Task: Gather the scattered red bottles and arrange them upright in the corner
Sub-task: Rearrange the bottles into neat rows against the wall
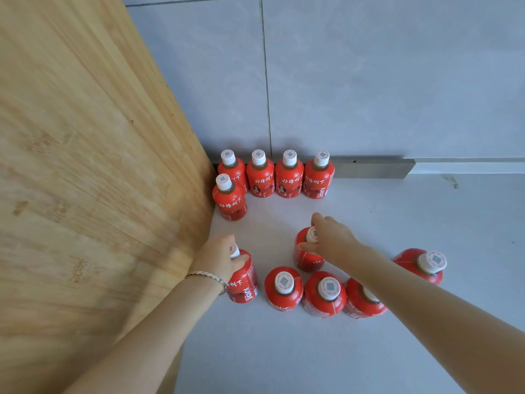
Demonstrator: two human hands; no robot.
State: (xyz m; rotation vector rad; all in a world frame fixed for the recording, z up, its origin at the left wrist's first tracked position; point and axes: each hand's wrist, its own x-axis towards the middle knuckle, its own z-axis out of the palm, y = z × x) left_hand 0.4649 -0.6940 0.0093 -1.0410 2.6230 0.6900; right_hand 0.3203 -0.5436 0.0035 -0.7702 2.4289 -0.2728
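Currently, your stock: five red bottles stand upright beyond your fingers, four (274, 177) in a row against the wall (369, 81), one (229, 199) by the wooden panel (85, 166), packing the corner. Your left hand (217, 255) clamps the neck of one bottle (243, 277); your right hand (331, 240) pinches another's (308, 251) cap, likely for upright carrying. Four more (324, 294) wait behind your fingers on the floor (284, 351).

hands (218, 255) gripping bottles (244, 280), corner row (274, 174)
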